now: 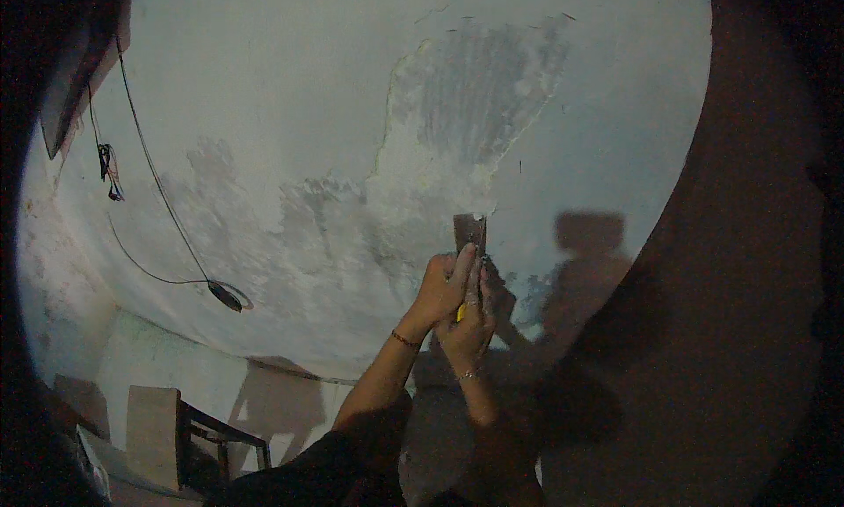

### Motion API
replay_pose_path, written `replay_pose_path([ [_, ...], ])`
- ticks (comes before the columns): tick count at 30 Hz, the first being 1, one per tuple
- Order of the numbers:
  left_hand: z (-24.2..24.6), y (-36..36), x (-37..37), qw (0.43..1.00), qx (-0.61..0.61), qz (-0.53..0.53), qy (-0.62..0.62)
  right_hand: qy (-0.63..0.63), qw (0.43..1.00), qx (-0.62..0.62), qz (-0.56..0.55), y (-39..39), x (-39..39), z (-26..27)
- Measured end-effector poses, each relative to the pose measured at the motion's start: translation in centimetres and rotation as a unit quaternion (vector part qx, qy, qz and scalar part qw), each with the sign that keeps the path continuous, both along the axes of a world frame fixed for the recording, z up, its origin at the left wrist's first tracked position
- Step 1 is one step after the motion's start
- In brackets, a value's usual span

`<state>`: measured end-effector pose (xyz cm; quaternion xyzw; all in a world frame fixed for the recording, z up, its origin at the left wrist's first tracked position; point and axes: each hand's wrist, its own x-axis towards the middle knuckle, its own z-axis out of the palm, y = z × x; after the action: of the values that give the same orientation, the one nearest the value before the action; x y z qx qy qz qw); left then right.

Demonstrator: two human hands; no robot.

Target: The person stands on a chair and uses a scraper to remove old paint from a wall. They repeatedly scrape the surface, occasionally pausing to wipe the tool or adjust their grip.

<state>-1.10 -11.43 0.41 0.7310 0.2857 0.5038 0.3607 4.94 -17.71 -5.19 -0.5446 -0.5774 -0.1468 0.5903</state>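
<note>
Against a painted wall I hold a scraper with a broad flat blade, its top edge touching the wall. My right hand is wrapped round its handle, and a bit of yellow shows between the hands. From the left, my left hand closes on the same tool, with fingers stretched along the lower blade. A small white flake sits at the blade's upper corner. Above the blade lies a bare grey patch with ragged, peeling paint edges. Both hands look dusty.
Rough stained plaster spreads left of the hands. A black cable hangs down the wall to a dark adapter; another plug bundle hangs further left. A wooden chair stands lower left. Shadows of me fall on the right.
</note>
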Motion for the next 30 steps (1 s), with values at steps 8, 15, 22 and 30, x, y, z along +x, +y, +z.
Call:
replay_pose_path([
  [8, -0.1, -0.5, 0.6, 1.000, -0.010, 0.005, -0.020, 0.000, 1.000, -0.001, 0.023, -0.8, 0.7, 1.1],
  [15, -2.1, -1.4, -0.8, 0.990, -0.130, -0.010, -0.054, 0.017, 0.997, -0.064, 0.042, -0.5, -0.7, -2.0],
  [22, -2.0, -0.6, -1.1, 0.996, -0.085, 0.025, 0.028, 0.026, 0.997, -0.071, 0.032, -0.5, -0.9, -1.8],
  [30, -2.5, 0.1, -1.2, 0.994, -0.096, -0.051, -0.017, 0.062, 0.995, -0.071, 0.034, -0.3, -1.6, -1.5],
])
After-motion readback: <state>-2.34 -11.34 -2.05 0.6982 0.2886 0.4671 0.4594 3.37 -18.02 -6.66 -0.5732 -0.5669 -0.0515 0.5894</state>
